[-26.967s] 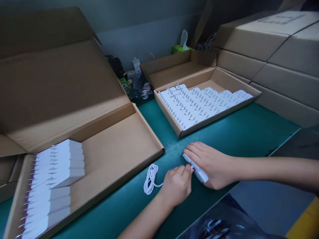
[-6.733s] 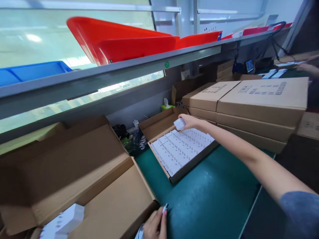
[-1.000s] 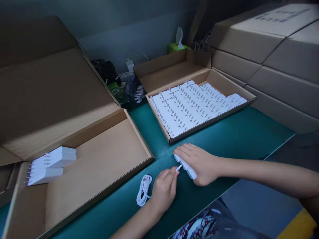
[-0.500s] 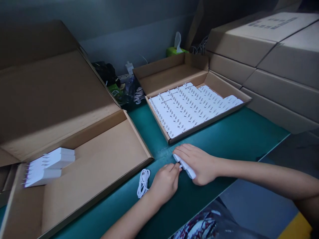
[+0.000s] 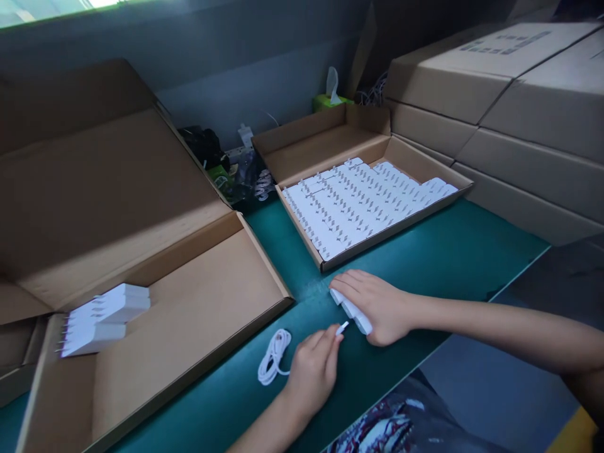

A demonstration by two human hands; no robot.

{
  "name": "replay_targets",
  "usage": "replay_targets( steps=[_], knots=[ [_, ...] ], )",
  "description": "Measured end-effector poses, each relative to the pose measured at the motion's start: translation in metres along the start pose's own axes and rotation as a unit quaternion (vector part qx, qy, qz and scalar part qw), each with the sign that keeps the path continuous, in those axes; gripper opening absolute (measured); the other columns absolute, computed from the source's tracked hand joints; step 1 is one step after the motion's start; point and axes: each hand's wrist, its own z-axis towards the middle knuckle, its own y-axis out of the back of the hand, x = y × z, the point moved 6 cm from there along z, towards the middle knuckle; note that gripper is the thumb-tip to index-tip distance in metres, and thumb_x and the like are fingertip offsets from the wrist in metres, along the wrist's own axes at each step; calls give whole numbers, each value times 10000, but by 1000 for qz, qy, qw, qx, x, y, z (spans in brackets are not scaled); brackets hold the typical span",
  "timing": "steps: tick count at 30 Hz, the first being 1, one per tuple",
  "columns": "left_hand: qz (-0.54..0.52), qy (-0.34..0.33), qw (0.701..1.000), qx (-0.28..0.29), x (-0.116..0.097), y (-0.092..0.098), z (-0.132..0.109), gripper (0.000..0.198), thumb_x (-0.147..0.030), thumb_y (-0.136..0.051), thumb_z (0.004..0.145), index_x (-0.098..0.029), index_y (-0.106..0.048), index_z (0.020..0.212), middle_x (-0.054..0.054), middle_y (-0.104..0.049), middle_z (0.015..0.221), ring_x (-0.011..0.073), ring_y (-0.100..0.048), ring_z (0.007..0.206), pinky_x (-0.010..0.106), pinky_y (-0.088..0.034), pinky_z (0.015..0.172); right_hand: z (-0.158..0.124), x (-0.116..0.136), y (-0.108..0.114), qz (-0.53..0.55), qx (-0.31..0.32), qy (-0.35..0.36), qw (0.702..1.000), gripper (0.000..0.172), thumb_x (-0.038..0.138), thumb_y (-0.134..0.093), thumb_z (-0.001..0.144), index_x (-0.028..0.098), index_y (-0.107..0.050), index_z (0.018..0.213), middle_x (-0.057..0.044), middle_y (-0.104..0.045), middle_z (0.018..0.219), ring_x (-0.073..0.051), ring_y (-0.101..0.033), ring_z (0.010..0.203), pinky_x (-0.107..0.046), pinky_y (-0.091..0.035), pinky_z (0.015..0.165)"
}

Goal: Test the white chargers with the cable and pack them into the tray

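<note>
My right hand (image 5: 372,308) lies over a white plug-in charger (image 5: 350,309) on the green mat, its fingers curled around the charger and its end showing at the fingertips. My left hand (image 5: 314,371) sits just below it, fingers pinched on a white cable whose small connector (image 5: 342,328) pokes out toward the charger, a short gap apart. The rest of the cable forms a loose white coil (image 5: 274,357) on the mat beside my left hand.
An open cardboard box (image 5: 189,296) at left holds a small stack of white chargers (image 5: 106,321). A shallow cardboard tray (image 5: 372,233) of many prong-up chargers stands ahead. Stacked cartons (image 5: 519,126) fill the right. The green mat's front edge (image 5: 472,314) runs below my right arm.
My left hand has drawn back, so the cable connector now shows apart from the charger. The view has shifted slightly, and the cable coil has spread out a little.
</note>
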Motion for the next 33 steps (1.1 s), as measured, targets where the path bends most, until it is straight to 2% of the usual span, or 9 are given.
replay_targets(
  steps=[3,5,9,14,18,22,26,29,33],
  knots=[
    [-14,26,1000,7,-9,-19,-1,231,-158,-397,900,-122,-530,1086,77,-634,807,167,-610,706,280,-520,645,0,1,0,-6,-4,6,1000,754,234,-540,467,28,-389,1176,-174,-442,1104,-278,-406,968,-428,-333,881],
    [-12,33,999,10,-12,-25,0,236,-164,-386,905,-113,-534,1080,83,-631,794,172,-608,696,287,-522,635,0,2,0,-10,-5,10,1000,752,240,-545,469,27,-391,1174,-176,-445,1104,-279,-410,963,-431,-334,881],
    [7,23,999,43,-13,-23,4,259,-170,-362,911,-86,-534,1085,96,-619,777,184,-603,683,305,-525,625,0,2,1,-14,-12,10,1000,750,240,-543,469,29,-396,1174,-175,-449,1099,-282,-417,963,-432,-336,883],
    [60,-20,990,123,-12,-17,17,275,-177,-340,913,-95,-538,1086,96,-602,768,190,-589,652,316,-517,601,1,2,-1,-14,-25,16,999,767,239,-552,476,33,-390,1197,-165,-458,1094,-286,-419,987,-421,-338,897],
    [72,-53,986,141,-13,-17,28,266,-168,-336,910,-104,-533,1076,85,-591,736,180,-576,621,293,-505,579,2,2,0,-20,-38,29,999,764,282,-576,503,12,-396,1195,-179,-467,1093,-285,-435,969,-417,-345,896],
    [51,-67,989,123,-12,-15,30,254,-161,-346,909,-137,-517,1095,72,-588,735,163,-577,633,265,-497,584,5,3,4,-31,-42,39,998,742,308,-586,506,11,-419,1166,-185,-474,1091,-276,-451,943,-399,-372,868],
    [28,-77,991,110,-5,-4,18,246,-158,-357,907,-148,-541,1069,68,-594,713,153,-582,631,243,-492,574,8,3,6,-51,-40,53,996,740,325,-603,483,18,-436,1134,-179,-488,1050,-261,-462,892,-382,-397,832],
    [5,-59,998,35,12,18,7,230,-158,-402,894,-142,-569,1052,63,-617,713,135,-587,610,217,-489,564,9,4,6,-64,-43,61,995,746,336,-622,448,23,-458,1106,-157,-505,991,-249,-465,849,-369,-408,815],
    [12,16,996,-87,39,45,7,195,-232,-490,866,-146,-630,971,30,-623,672,122,-590,581,201,-485,564,9,6,7,-67,-49,67,994,772,354,-646,431,27,-466,1107,-142,-514,954,-242,-475,827,-362,-413,810]
  ],
)
